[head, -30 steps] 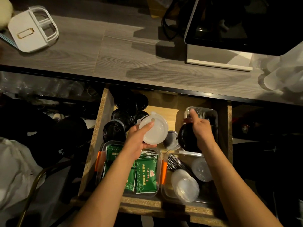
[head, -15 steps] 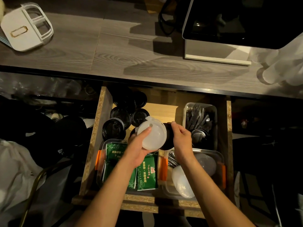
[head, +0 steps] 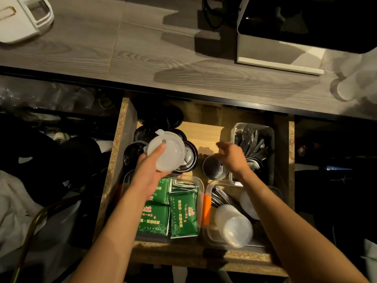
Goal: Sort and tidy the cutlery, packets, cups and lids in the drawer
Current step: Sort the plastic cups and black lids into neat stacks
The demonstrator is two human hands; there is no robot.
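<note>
The wooden drawer (head: 118, 152) stands pulled out below me. My left hand (head: 148, 173) grips a white translucent lid (head: 167, 153) over the drawer's left middle. A black lid (head: 190, 158) lies just under and to the right of it, beside several other black lids (head: 158, 119) at the back left. My right hand (head: 232, 158) hovers with relaxed fingers, holding nothing, above a dark clear lid (head: 212, 168). Green packets (head: 182, 213) fill a clear tub at the front left. White lids (head: 234, 225) lie in the front right tub. Black forks (head: 252, 139) sit in a clear tray at the back right.
A grey wood-grain counter (head: 142, 58) runs above the drawer, with a white and black machine (head: 285, 52) at its right and a white box (head: 22, 19) at its left. Clear plastic cups (head: 355, 78) lie at the far right. Dark bags (head: 51, 160) crowd the drawer's left side.
My right hand has let go of the black lid beside the white one and moved right, over the dark clear lid. My left hand still holds the white lid.
</note>
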